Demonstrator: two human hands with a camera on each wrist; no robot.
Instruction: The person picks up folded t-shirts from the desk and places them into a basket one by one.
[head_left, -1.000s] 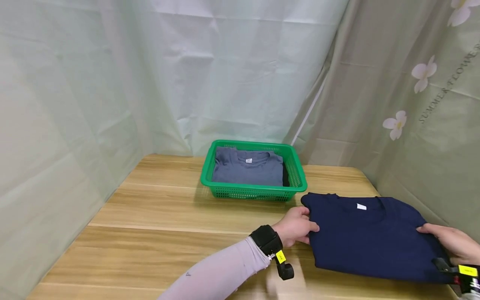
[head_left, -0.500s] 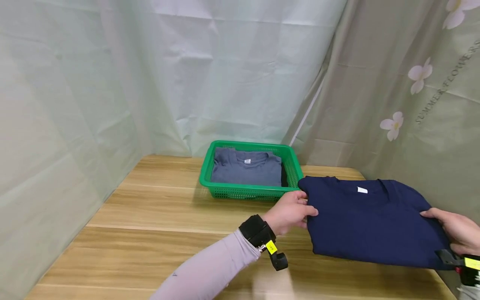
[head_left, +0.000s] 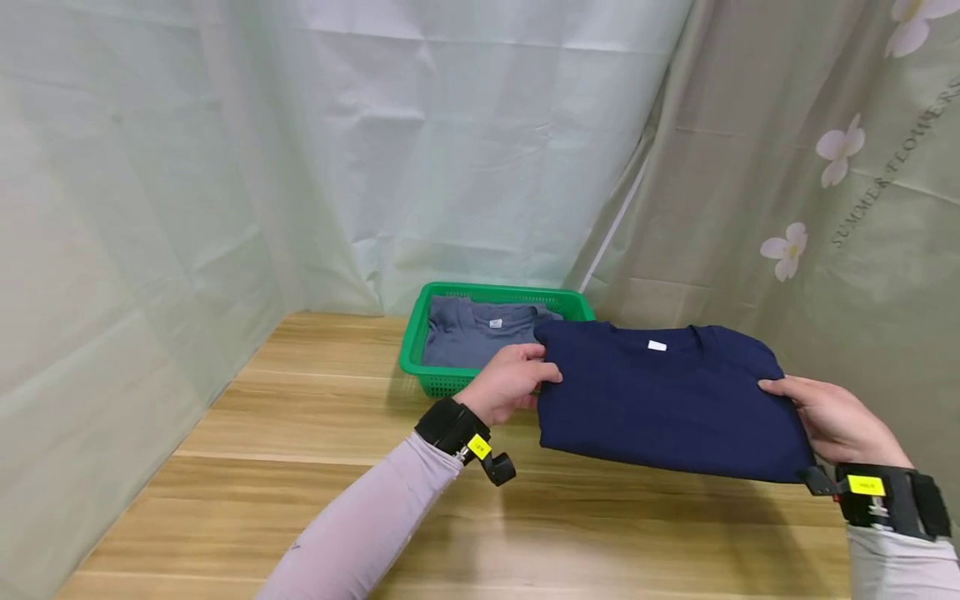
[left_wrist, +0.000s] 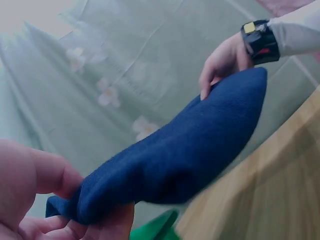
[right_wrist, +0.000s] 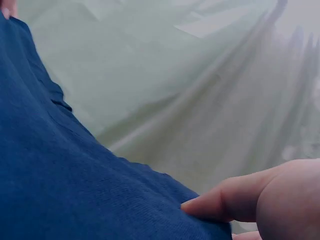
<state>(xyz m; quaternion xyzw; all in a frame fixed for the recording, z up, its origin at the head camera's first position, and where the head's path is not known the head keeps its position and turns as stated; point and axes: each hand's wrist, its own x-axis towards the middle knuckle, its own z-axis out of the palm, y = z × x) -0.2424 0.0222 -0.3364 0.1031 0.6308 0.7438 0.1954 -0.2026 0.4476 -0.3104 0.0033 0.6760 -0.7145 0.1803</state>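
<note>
A folded navy T-shirt (head_left: 660,400) with a white neck label hangs above the table between both hands. My left hand (head_left: 510,383) pinches its left edge, thumb on top and fingers beneath, as the left wrist view shows. At the opposite edge my right hand (head_left: 840,417) grips the cloth, its thumb (right_wrist: 210,205) lying on the upper face. Behind the shirt's left end stands a green plastic basket (head_left: 411,350), its right part covered by the navy cloth. Inside the basket lies a folded grey-blue T-shirt (head_left: 472,337), its collar toward the back.
The wood-grain table (head_left: 300,483) spreads under the hands and basket. A pale curtain (head_left: 450,150) hangs close behind the basket, and a flower-printed curtain (head_left: 862,275) borders the right side. Both wrists wear black straps with small cameras.
Both hands have lifted the navy T-shirt off the table and carried it left and toward the back. It now overlaps the basket's right part in the head view.
</note>
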